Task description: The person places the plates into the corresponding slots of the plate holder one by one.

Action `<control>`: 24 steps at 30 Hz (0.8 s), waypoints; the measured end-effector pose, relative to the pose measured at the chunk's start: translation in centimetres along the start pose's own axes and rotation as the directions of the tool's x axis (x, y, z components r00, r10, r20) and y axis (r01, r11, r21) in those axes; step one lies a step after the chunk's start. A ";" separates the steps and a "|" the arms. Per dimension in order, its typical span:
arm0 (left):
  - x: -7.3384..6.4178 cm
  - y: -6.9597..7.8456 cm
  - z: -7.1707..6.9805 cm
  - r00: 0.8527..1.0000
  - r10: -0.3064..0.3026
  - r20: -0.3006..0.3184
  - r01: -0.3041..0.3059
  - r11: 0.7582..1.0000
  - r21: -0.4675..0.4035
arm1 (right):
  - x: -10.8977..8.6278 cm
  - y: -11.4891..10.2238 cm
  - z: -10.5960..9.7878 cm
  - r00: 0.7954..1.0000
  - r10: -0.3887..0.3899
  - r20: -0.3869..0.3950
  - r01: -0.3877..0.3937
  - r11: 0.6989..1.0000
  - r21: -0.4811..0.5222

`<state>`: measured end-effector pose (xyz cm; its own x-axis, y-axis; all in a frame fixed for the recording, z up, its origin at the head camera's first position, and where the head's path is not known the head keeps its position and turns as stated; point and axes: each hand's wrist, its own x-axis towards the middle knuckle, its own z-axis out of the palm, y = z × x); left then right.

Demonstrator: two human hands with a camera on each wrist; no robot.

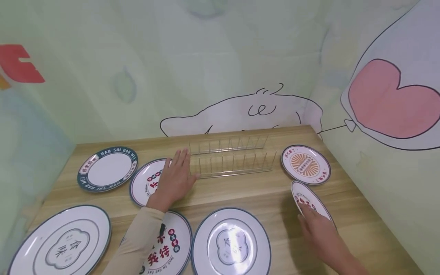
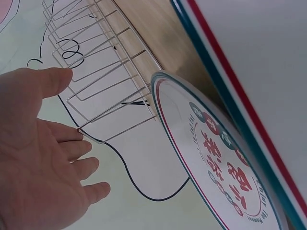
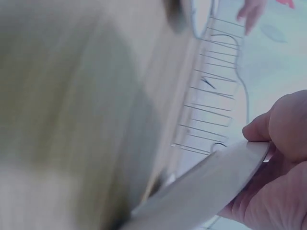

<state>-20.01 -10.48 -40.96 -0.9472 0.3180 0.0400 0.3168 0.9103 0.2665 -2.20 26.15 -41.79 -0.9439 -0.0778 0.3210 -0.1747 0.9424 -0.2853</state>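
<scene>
Red-lettered white plate (image 1: 314, 201) tilted, in right hand (image 1: 321, 233).

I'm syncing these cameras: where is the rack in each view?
Head: the rack stands near the middle, just below centre.
Left wrist: upper left.
Right wrist: right of centre, mostly in the upper half.
Shared landmark: the wall drawing behind it.

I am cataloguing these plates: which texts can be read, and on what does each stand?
"HAO SHI HAO WEI": green-rimmed plate
"好食好味": same rim, in red
"我待": sleeve-covered plate; rest partly hidden
"Enjoy the Moment": rack-side plate by the left hand
"味": near-left plate
Too small or blurred: sunburst plate, glare-lit plate, tilted plate in the right hand, every other text.
</scene>
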 end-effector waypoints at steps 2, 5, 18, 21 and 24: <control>-0.1 -0.1 -0.1 1.000 0.001 -0.008 -0.001 1.000 0.002 | 0.4 -0.3 -0.9 0.998 0.047 0.036 -0.047 0.999 0.007; -0.2 -0.1 -0.2 1.000 0.010 -0.019 -0.009 1.000 0.009 | 1.0 -0.6 -2.2 0.983 0.152 0.106 -0.157 0.987 0.041; 0.0 0.2 0.1 1.000 0.021 -0.018 -0.021 0.999 0.049 | 3.8 -3.6 -3.6 0.963 0.268 -0.019 -0.244 0.901 0.360; -0.1 0.2 0.0 1.000 0.011 -0.020 -0.010 0.999 0.054 | 5.0 -5.3 -3.3 0.967 0.254 -0.021 -0.217 0.863 0.457; -0.2 0.3 0.1 1.000 0.001 -0.025 0.000 0.999 0.051 | 6.3 -7.2 -3.0 0.971 0.238 0.005 -0.196 0.788 0.583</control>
<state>-19.76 -10.28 -40.97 -0.9478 0.3124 0.0642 0.3188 0.9226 0.2171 -6.05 19.87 -35.01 -0.9596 0.1471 0.2398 -0.1164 0.5684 -0.8145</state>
